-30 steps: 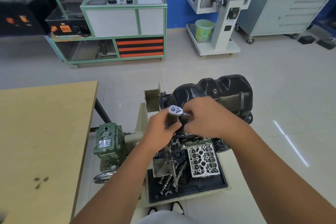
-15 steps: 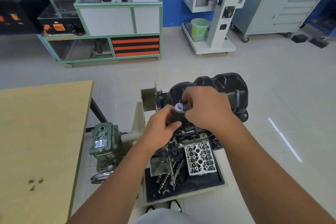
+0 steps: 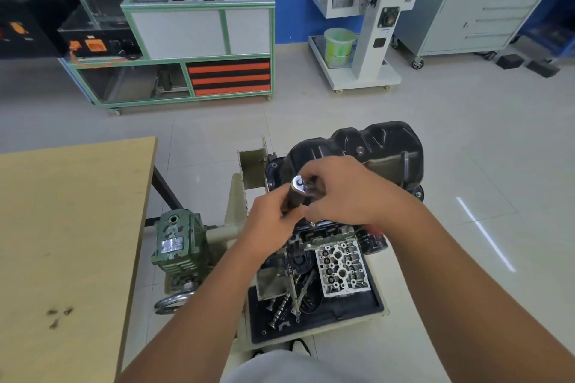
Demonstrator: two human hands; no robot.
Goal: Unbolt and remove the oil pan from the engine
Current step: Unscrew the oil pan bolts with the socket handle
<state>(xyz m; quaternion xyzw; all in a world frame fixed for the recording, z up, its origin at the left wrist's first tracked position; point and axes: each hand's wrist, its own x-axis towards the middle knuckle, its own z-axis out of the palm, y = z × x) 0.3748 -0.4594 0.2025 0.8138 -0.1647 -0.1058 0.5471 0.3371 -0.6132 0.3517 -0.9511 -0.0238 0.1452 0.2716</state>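
The black oil pan [image 3: 378,146] sits on top of the engine [image 3: 326,246], which is mounted upside down on a stand, just beyond both hands. The left hand [image 3: 270,221] has its fingers curled round the dark grip of a ratchet wrench [image 3: 297,191], whose chromed head shows at the top, over the pan's near-left flange. The right hand [image 3: 345,190] closes over the wrench head from the right, fingertips pinching at it; what exactly those fingers [image 3: 311,177] hold is hidden by the hand itself. Both hands cover the near edge of the pan, so the bolt or socket under the tool cannot be made out.

A worn silver nameplate [image 3: 171,245] is fixed to the green gearbox [image 3: 179,242] left of the engine; its writing is too small to read. No brand is legible on the wrench or the pan.

Below the engine a cylinder head [image 3: 342,267] lies in a black tray [image 3: 351,314], beside loose shafts and parts that blur together. The wooden counter [image 3: 62,242] on the left is cut off by the frame edge and bears a few dark spots. At the back stand a green-framed bench [image 3: 199,25], a white machine stand [image 3: 367,28] with a green bucket [image 3: 339,45], and a grey drawer cabinet [image 3: 479,15]; small marks on these are unreadable.
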